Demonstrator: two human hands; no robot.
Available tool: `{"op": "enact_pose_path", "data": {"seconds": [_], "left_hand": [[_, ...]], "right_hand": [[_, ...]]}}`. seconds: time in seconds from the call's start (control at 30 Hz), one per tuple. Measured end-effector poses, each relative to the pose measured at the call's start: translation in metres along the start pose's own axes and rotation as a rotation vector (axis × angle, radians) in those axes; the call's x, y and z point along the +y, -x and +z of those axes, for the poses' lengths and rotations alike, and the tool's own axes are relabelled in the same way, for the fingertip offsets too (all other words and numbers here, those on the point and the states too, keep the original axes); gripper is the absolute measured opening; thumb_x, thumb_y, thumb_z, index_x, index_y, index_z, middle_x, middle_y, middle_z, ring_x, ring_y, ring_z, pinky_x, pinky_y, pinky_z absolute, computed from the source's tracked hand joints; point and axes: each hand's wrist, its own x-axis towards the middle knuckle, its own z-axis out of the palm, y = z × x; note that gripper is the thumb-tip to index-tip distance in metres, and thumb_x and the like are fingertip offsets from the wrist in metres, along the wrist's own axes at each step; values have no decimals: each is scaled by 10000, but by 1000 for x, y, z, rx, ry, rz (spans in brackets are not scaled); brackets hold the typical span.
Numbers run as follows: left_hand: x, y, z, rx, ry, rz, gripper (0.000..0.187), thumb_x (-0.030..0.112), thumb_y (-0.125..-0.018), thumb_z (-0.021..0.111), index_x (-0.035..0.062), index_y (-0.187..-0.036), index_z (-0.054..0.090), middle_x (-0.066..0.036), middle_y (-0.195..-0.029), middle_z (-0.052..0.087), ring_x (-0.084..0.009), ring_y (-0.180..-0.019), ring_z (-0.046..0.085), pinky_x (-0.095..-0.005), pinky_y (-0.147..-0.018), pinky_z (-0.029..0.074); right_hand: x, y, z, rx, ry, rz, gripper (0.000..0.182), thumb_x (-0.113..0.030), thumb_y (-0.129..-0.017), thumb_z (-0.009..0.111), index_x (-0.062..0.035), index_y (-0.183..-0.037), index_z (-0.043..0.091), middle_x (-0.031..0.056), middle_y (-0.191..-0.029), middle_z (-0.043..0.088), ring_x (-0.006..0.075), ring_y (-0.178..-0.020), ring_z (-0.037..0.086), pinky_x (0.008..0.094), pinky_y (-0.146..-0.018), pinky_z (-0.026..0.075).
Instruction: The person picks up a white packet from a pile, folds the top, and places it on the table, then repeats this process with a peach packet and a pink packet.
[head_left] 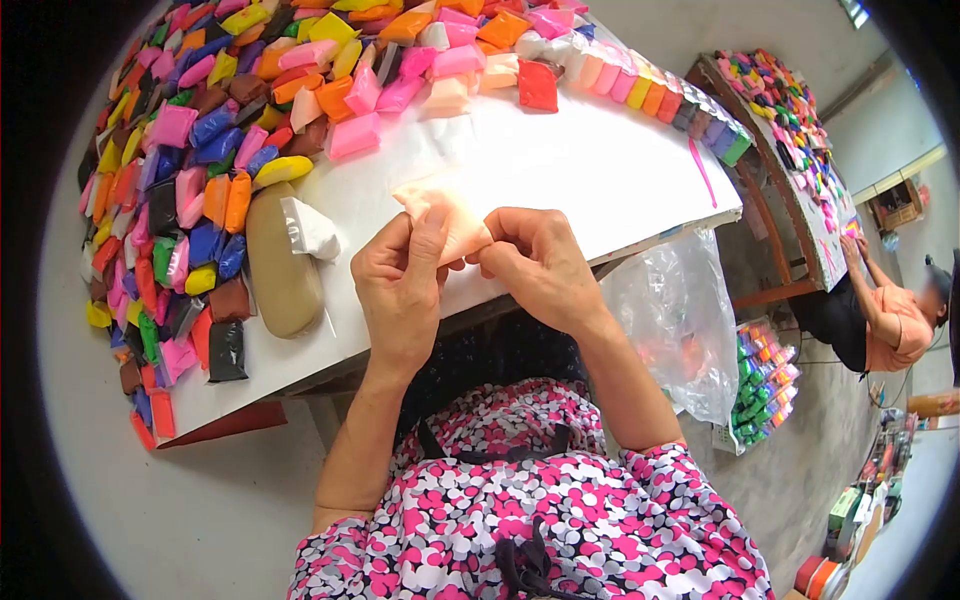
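Observation:
A peach-coloured soft packet (455, 222), like wrapped modelling clay, is held up above the front edge of the white table (600, 170). My left hand (403, 285) grips it, thumb lying over its face. The fingertips of my right hand (540, 262) pinch its lower right corner. Left of my hands lies a beige rounded oblong case (272, 265), with a crumpled white packet (314, 232) resting against its upper right side. My left fingers behind the packet are partly hidden.
A large pile of colourful packets (215, 130) covers the table's left and back. A clear-wrapped row of packets (640, 92) lies at the back right, near a pink strip (703, 172). A plastic bag (680, 320) hangs below the right edge. Another person (895, 315) sits at a second table.

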Motion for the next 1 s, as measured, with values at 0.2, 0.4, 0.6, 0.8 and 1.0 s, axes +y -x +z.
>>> {"op": "enact_pose_path", "data": {"seconds": [0.2,0.4,0.6,0.8,1.0], "left_hand": [[-4,-2,-1,34,26,13,282,254,-974,561,26,-844,664,-7,-670,619,-13,-522,444,-176,-455,302],[-7,0,3,67,-58,82,278,263,-970,566,30,-865,675,-1,-653,617,-8,-507,433,-177,-447,297],[-7,1,3,50,-91,84,283,263,-971,564,31,-846,667,2,-645,606,-8,-505,413,-183,-446,289],[-7,-4,-4,43,44,-7,273,256,-968,562,37,-836,659,-33,-643,622,-14,-471,422,-174,-420,278],[-5,-7,-7,29,120,-67,270,266,-966,555,44,-851,658,-47,-623,621,-25,-431,426,-170,-389,267]], "right_hand": [[-11,3,-5,11,-197,95,207,-119,-822,555,69,-791,637,59,-648,600,90,-588,518,252,-543,428],[-7,0,-1,86,-31,-23,212,-128,-812,575,74,-781,630,75,-628,598,105,-580,521,292,-545,440],[-7,-1,5,185,227,-101,160,-76,-772,547,56,-758,637,114,-568,562,126,-538,510,302,-531,421],[4,-2,1,153,47,-59,154,-41,-771,512,53,-777,633,105,-580,573,129,-534,512,305,-520,410],[-1,1,1,179,29,-156,207,28,-765,522,35,-943,628,109,-820,643,149,-641,574,286,-571,450]]}}
